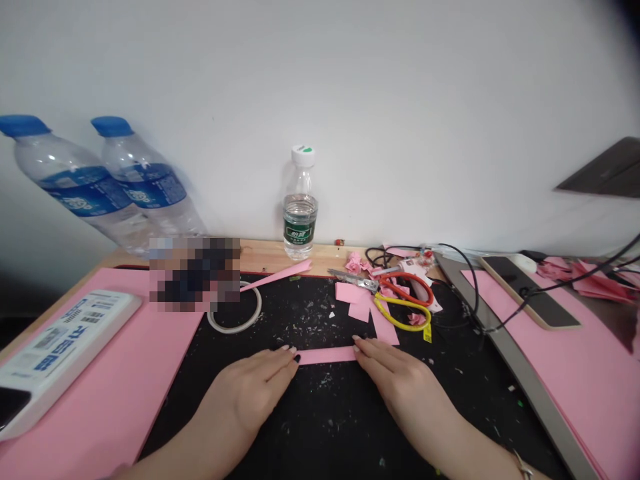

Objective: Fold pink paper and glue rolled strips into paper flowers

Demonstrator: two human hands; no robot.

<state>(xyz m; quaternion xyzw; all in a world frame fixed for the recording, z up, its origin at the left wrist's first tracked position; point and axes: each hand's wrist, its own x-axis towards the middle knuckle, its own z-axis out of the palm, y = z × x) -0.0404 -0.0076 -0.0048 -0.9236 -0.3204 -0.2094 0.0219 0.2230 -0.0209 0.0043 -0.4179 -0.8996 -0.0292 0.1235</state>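
Observation:
A narrow pink paper strip (pixel 327 355) lies crosswise on the black mat (pixel 320 427). My left hand (pixel 253 387) presses on its left end, fingers together and pointing inward. On the right end rests my right hand (pixel 400 377), its fingers laid flat over the paper. Between the hands the middle of the strip shows. Just beyond my right hand are loose pink paper pieces (pixel 359 309) and scissors with red and yellow handles (pixel 405 313). A roll of tape (pixel 234 329) lies beyond my left hand, touching a pointed pink paper piece (pixel 280 273).
Pink sheets (pixel 165 360) under a white box (pixel 65 360) are on the left. More pink sheets (pixel 565 373) and a phone (pixel 530 293) lie right, with black cables. A small bottle (pixel 300 213) and two large bottles (pixel 145 180) stand by the wall.

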